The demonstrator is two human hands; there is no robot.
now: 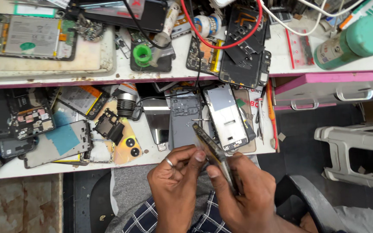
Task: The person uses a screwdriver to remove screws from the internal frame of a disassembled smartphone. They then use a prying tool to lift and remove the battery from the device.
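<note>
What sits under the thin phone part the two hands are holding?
Under the thin phone part, gripped edge-on by the left hand and right hand, lie the white shelf edge and the person's lap in grey cloth. Whatever lies directly beneath the hands is covered.

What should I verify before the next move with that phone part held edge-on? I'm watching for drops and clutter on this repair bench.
1. Both hands on the phone frame: ok, left hand and right hand pinch it.
2. Frame held over the lap, off the pull-out shelf: ok.
3. Free space on the shelf: not ok, opened phones and back covers crowd it.
4. Screwdriver nearby: ok, at the shelf's right edge.
5. Frame's far face: cannot tell.
</note>
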